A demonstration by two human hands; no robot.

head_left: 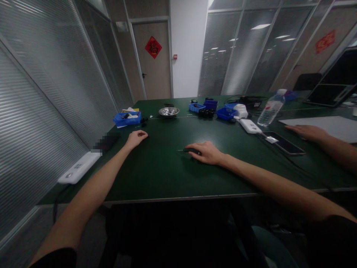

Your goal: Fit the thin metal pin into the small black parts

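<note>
My left hand (136, 138) rests on the dark green table (156, 175), its fingers loosely curled, and I see nothing in it. My right hand (206, 152) lies further right with its fingers closed round a small dark tool (192, 150) whose thin tip points left. A metal bowl (169, 111) stands well beyond both hands at the far side. A blue tray (126, 118) with small parts sits beyond my left hand.
Several more blue trays (196, 107) stand at the back, with a white charger (250, 126), a water bottle (271, 110) and a phone (284, 143) to the right. Another person's hand (306, 132) lies flat at the right by white paper. A white power strip (79, 168) sits at the left edge.
</note>
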